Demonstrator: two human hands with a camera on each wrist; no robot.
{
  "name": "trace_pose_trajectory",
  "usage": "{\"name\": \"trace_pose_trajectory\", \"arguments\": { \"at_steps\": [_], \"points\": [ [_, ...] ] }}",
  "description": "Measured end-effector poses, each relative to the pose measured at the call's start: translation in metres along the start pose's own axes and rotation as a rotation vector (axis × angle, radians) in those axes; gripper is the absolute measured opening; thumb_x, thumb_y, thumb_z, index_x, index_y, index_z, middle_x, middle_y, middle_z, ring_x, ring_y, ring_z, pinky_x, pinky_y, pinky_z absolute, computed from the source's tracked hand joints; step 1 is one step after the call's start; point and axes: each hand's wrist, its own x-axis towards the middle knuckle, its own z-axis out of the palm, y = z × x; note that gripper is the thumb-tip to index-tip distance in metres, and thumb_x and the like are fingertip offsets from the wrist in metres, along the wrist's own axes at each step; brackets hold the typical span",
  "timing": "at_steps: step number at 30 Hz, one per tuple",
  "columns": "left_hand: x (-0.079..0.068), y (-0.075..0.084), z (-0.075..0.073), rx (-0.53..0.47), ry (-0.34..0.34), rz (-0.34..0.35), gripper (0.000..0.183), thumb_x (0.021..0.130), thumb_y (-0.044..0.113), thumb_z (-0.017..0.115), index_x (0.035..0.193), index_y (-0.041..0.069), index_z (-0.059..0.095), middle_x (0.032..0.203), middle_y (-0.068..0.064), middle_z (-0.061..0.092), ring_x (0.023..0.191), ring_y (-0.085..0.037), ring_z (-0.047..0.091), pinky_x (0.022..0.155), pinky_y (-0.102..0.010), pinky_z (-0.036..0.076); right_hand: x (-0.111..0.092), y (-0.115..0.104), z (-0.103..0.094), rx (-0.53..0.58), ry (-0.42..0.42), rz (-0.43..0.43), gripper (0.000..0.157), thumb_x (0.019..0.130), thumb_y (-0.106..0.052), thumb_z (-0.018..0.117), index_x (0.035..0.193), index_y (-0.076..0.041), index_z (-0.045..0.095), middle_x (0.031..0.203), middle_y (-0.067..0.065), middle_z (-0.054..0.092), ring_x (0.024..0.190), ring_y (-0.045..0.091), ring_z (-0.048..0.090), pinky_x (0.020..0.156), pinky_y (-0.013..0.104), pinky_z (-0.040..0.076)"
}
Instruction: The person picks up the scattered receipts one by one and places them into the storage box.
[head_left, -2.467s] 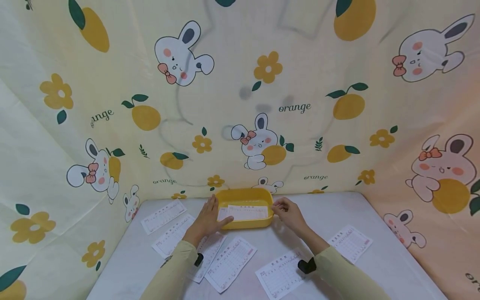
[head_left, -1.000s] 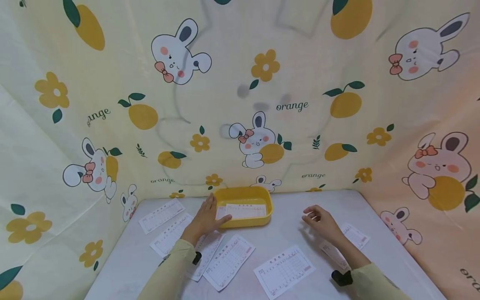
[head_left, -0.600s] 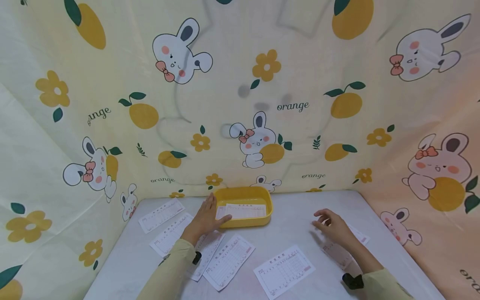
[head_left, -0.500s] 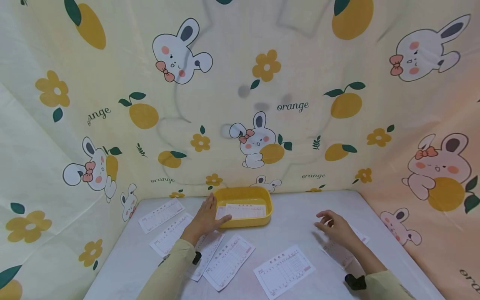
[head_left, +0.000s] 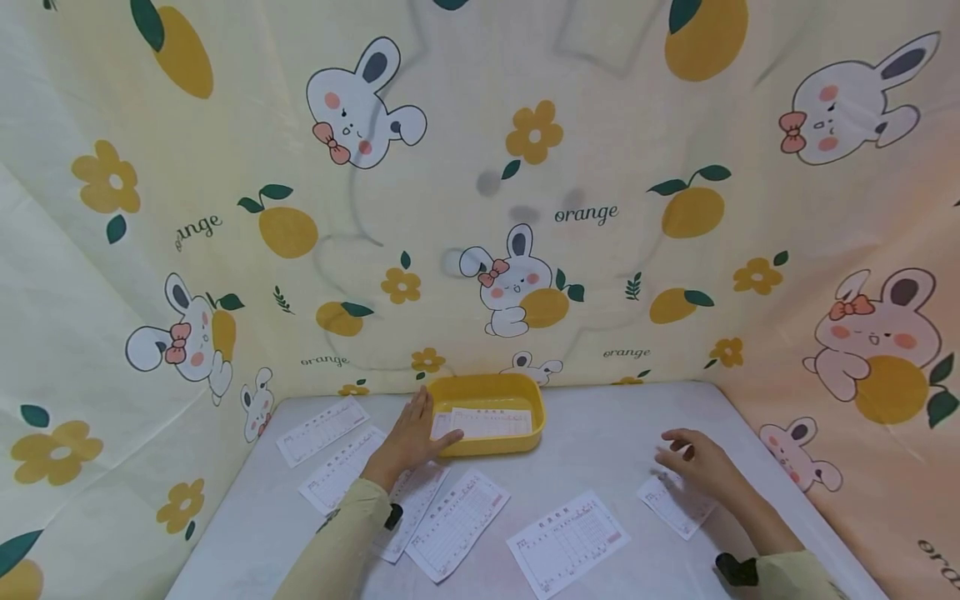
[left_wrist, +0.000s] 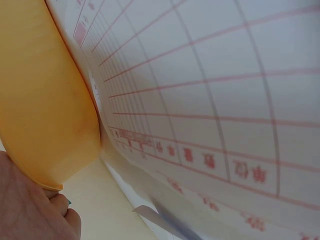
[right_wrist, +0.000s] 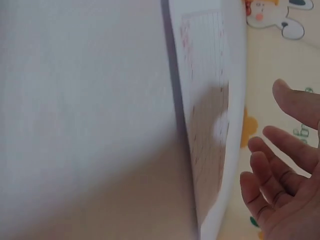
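A yellow plastic box (head_left: 487, 447) stands against the back cloth, with printed paper slips (head_left: 491, 422) lying inside. My left hand (head_left: 408, 440) holds its left end, the thumb over the front rim and the fingers along the side. In the left wrist view, curled fingers (left_wrist: 59, 204) show at the box's rim. My right hand (head_left: 701, 467) hovers above a printed slip (head_left: 678, 502) on the right of the table, its fingers loosely bent and holding nothing. The hand and forearm hide part of that slip. In the right wrist view, the fingers (right_wrist: 265, 175) are apart from the slip.
Several slips lie on the white table (head_left: 592, 425): one at the far left (head_left: 322, 431), others under and beside the left forearm, and one at front centre (head_left: 567, 543). Patterned cloth (head_left: 600, 275) walls the back and both sides.
My right hand was at the box's right end; it has come away and moved right and nearer, to above the right slip. My left hand has stayed at the box.
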Motion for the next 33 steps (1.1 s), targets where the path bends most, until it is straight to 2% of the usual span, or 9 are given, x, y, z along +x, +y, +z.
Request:
{"name": "trace_pose_trajectory", "arguments": {
  "at_steps": [3,6,11,20,28,33],
  "points": [
    [0.0,0.0,0.0,0.01,-0.005,-0.005,0.115,0.101,0.075,0.053,0.169,-0.005,0.007,0.179,-0.02,-0.006,0.166,-0.039,0.002,0.134,-0.053,0.011,-0.002,0.006,-0.005,-0.017,0.002,-0.007,0.06,0.101,-0.033,0.077,0.144,0.005,0.059,0.128,0.028,0.063,0.107,0.036,0.057,0.08,0.04,0.055],
    [0.0,0.0,0.0,0.009,-0.005,-0.003,0.117,0.099,0.078,0.052,0.169,-0.005,0.008,0.179,-0.02,-0.006,0.166,-0.039,0.002,0.134,-0.053,0.011,-0.005,0.011,-0.011,-0.032,-0.001,-0.006,0.063,0.101,-0.034,0.077,0.146,0.006,0.057,0.134,0.033,0.059,0.113,0.042,0.056,0.087,0.05,0.058],
    [0.001,-0.001,0.0,0.017,-0.003,0.001,0.12,0.097,0.082,0.049,0.169,-0.005,0.008,0.18,-0.019,-0.006,0.166,-0.04,0.003,0.134,-0.053,0.012,-0.006,0.02,-0.017,-0.057,-0.011,0.023,0.072,0.099,-0.041,0.078,0.147,0.007,0.054,0.138,0.038,0.053,0.12,0.053,0.049,0.092,0.066,0.051],
    [0.001,-0.001,-0.001,0.013,-0.007,0.007,0.12,0.098,0.082,0.049,0.169,-0.005,0.008,0.179,-0.02,-0.006,0.166,-0.041,0.003,0.134,-0.053,0.012,-0.006,0.036,-0.02,-0.12,-0.036,0.12,0.082,0.095,-0.042,0.082,0.148,0.011,0.049,0.136,0.043,0.049,0.123,0.061,0.044,0.094,0.071,0.049],
    [-0.002,0.0,0.0,0.011,-0.002,0.01,0.119,0.099,0.08,0.049,0.169,-0.006,0.008,0.179,-0.021,-0.005,0.166,-0.04,0.002,0.134,-0.053,0.012,-0.007,0.048,-0.022,-0.213,-0.054,0.167,0.102,0.081,-0.059,0.089,0.143,0.012,0.052,0.136,0.049,0.041,0.124,0.068,0.038,0.097,0.082,0.041],
    [-0.003,0.002,-0.001,0.002,-0.004,-0.002,0.119,0.098,0.081,0.049,0.169,-0.005,0.008,0.18,-0.02,-0.006,0.166,-0.04,0.002,0.134,-0.053,0.012,-0.006,0.052,-0.023,-0.216,-0.045,0.167,0.1,0.079,-0.06,0.09,0.139,0.011,0.054,0.135,0.05,0.04,0.123,0.068,0.04,0.096,0.083,0.04]
  ]
}}
